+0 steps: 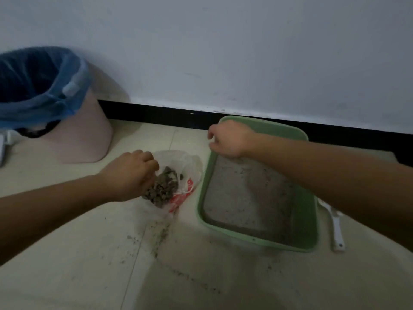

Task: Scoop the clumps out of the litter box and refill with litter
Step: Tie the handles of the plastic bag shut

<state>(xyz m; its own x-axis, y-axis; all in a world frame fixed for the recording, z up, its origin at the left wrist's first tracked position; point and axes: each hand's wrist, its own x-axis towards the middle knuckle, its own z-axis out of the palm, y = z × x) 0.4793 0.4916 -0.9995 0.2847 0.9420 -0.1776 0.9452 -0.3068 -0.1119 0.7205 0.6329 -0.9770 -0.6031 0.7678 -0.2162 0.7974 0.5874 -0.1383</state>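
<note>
While the pink bin stands far left, your left hand curls its fingers on the mouth of the plastic bag holding dark clumps. Your right hand, fingers curled, hangs at the far-left corner of the green litter box; whether it grips the rim is unclear. A white scoop lies just right of the box.

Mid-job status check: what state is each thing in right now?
Litter box: upright on floor, thin litter layer.
Plastic bag: open, holds clumps.
Scoop: lying on floor, unheld.
Bin: open, blue-lined.
Left hand: grips bag's mouth.
Right hand: over box's far corner; grip unclear.
</note>
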